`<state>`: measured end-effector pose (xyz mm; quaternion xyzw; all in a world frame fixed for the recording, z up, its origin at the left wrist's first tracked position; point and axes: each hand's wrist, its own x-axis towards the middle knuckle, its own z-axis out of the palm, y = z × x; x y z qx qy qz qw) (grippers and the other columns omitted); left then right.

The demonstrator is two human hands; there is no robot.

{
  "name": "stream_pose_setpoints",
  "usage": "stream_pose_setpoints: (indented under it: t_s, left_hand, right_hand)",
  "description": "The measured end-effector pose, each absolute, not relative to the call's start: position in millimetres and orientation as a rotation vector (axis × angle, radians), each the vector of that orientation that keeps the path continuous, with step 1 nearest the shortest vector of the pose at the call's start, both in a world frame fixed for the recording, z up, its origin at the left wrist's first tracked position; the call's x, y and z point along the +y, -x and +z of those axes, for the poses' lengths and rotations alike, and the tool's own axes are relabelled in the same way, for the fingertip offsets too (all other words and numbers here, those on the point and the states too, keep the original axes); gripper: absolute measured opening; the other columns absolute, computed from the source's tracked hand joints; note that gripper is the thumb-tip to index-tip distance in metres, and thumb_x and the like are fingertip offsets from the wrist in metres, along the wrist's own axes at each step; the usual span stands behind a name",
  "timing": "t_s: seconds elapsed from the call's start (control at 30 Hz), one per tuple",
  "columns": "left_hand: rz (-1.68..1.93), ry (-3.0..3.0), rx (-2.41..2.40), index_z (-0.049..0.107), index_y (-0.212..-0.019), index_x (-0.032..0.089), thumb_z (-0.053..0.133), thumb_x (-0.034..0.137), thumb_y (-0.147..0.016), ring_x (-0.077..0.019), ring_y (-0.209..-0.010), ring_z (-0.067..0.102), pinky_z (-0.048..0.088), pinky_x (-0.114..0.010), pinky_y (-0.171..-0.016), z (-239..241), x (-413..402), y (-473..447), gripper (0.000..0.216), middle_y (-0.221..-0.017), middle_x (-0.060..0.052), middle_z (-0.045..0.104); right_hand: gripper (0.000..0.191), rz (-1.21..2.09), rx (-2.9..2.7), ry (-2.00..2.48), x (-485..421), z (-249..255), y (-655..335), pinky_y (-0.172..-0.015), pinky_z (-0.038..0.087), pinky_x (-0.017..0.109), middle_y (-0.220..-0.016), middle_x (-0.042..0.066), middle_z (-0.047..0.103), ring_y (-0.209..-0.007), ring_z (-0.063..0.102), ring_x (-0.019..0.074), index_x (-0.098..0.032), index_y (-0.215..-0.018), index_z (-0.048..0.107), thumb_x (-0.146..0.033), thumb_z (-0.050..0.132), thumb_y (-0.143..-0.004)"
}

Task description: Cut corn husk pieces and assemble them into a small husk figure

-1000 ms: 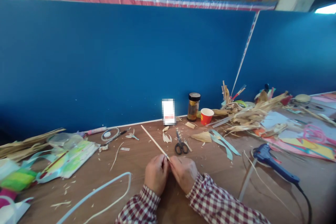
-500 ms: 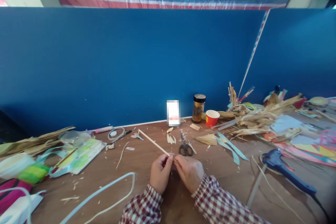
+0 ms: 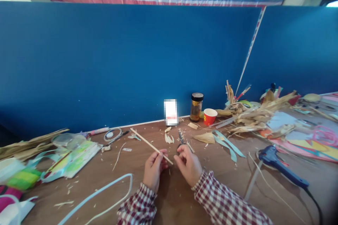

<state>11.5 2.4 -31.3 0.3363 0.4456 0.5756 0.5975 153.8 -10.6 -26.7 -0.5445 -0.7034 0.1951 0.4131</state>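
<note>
My left hand is closed on a thin, pale wooden stick that slants up and to the left over the brown table. My right hand is off the stick, its fingers loosely curled and apart. Its fingertips rest over the handles of the black scissors, whose blades point away from me. I see nothing held in the right hand. Both sleeves are red-and-white checked.
Behind the scissors stand a dark-lidded jar and a red paper cup against the blue partition. A blue glue gun lies at right, with dried husks beyond it. A pale blue strip curves at lower left, beside colourful packets.
My right hand has let go of the stick and moved up and right onto the scissors. My left hand keeps the stick, now lower and further left.
</note>
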Motion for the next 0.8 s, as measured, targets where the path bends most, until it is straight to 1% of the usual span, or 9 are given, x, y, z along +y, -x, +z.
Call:
stream_pose_setpoints:
  t_s: [0.07, 0.1, 0.2, 0.27, 0.37, 0.43, 0.6, 0.7, 0.8]
  left_hand:
    - [1.297, -0.796, 0.996, 0.065, -0.084, 0.012, 0.067, 0.037, -0.061, -0.0085, -0.054, 0.053, 0.045, -0.019, -0.048, -31, 0, -13, 0.034, -0.068, -0.003, 0.061]
    - [1.28, -0.814, 0.983, 0.065, -0.085, 0.012, 0.066, 0.037, -0.062, -0.0086, -0.054, 0.053, 0.045, -0.019, -0.049, -31, -1, -14, 0.034, -0.067, -0.003, 0.061]
    - [1.243, -0.874, 0.977, 0.065, -0.087, 0.012, 0.065, 0.037, -0.064, -0.0086, -0.053, 0.053, 0.045, -0.02, -0.05, -33, -2, -15, 0.034, -0.064, -0.001, 0.06]
    - [1.238, -0.884, 1.008, 0.065, -0.086, 0.013, 0.064, 0.038, -0.064, -0.0081, -0.051, 0.052, 0.045, -0.02, -0.049, -33, -2, -14, 0.034, -0.064, -0.001, 0.059]
    - [1.275, -0.85, 1.047, 0.065, -0.084, 0.012, 0.065, 0.038, -0.063, -0.0069, -0.05, 0.05, 0.044, -0.019, -0.048, -32, 0, -12, 0.034, -0.066, -0.001, 0.058]
    - [1.311, -0.817, 1.054, 0.064, -0.084, 0.011, 0.065, 0.038, -0.062, -0.0063, -0.05, 0.049, 0.043, -0.018, -0.047, -32, 1, -12, 0.035, -0.065, -0.001, 0.058]
    - [1.384, -0.774, 1.091, 0.061, -0.083, 0.011, 0.066, 0.039, -0.062, -0.0063, -0.05, 0.048, 0.043, -0.018, -0.046, -34, 2, -11, 0.036, -0.063, 0.0, 0.056]
    - [1.353, -0.84, 1.097, 0.06, -0.083, 0.012, 0.063, 0.041, -0.065, -0.0075, -0.051, 0.048, 0.043, -0.019, -0.046, -36, 2, -11, 0.034, -0.059, 0.002, 0.053]
    - [1.216, -1.018, 1.076, 0.059, -0.086, 0.012, 0.057, 0.041, -0.071, -0.0088, -0.051, 0.048, 0.042, -0.02, -0.048, -36, 1, -13, 0.032, -0.056, 0.003, 0.05]
  right_hand:
    - [0.027, 0.513, -1.79, 1.33, -13, -21, -153, -0.052, 0.034, 0.02, -0.056, -0.004, 0.052, -0.051, 0.049, 0.011, -0.015, -0.107, 0.045, -0.031, 0.037, -0.086]
    - [0.026, 0.529, -1.829, 1.326, -15, -19, -153, -0.051, 0.033, 0.02, -0.056, -0.003, 0.052, -0.051, 0.048, 0.0107, -0.016, -0.103, 0.048, -0.033, 0.036, -0.087]
    - [0.032, 0.523, -1.933, 1.338, -16, -16, -152, -0.05, 0.03, 0.02, -0.056, -0.002, 0.05, -0.052, 0.045, 0.0093, -0.018, -0.073, 0.055, -0.036, 0.033, -0.088]
    - [0.037, 0.466, -1.908, 1.341, -15, -15, -154, -0.05, 0.029, 0.019, -0.053, -0.003, 0.045, -0.051, 0.042, 0.0084, -0.017, -0.06, 0.049, -0.036, 0.034, -0.088]
    - [0.037, 0.36, -1.712, 1.381, -7, -12, -164, -0.048, 0.027, 0.02, -0.049, -0.005, 0.036, -0.048, 0.035, 0.0079, -0.017, -0.054, 0.043, -0.034, 0.037, -0.086]
    - [0.037, 0.295, -1.52, 1.419, 1, -11, -176, -0.048, 0.027, 0.021, -0.048, -0.005, 0.034, -0.048, 0.033, 0.0083, -0.018, -0.052, 0.04, -0.034, 0.038, -0.085]
    - [0.033, 0.3, -1.072, 1.478, 21, -14, -205, -0.047, 0.033, 0.023, -0.05, -0.004, 0.042, -0.047, 0.039, 0.0108, -0.018, -0.059, 0.046, -0.039, 0.038, -0.083]
    - [0.023, 0.331, -1.085, 1.427, 23, -18, -204, -0.054, 0.041, 0.025, -0.067, 0.002, 0.056, -0.057, 0.049, 0.0134, -0.016, -0.083, 0.055, -0.037, 0.044, -0.08]
    - [0.028, 0.375, -1.268, 1.336, 13, -19, -188, -0.058, 0.044, 0.026, -0.083, 0.007, 0.058, -0.065, 0.053, 0.0147, -0.016, -0.101, 0.052, -0.033, 0.045, -0.081]
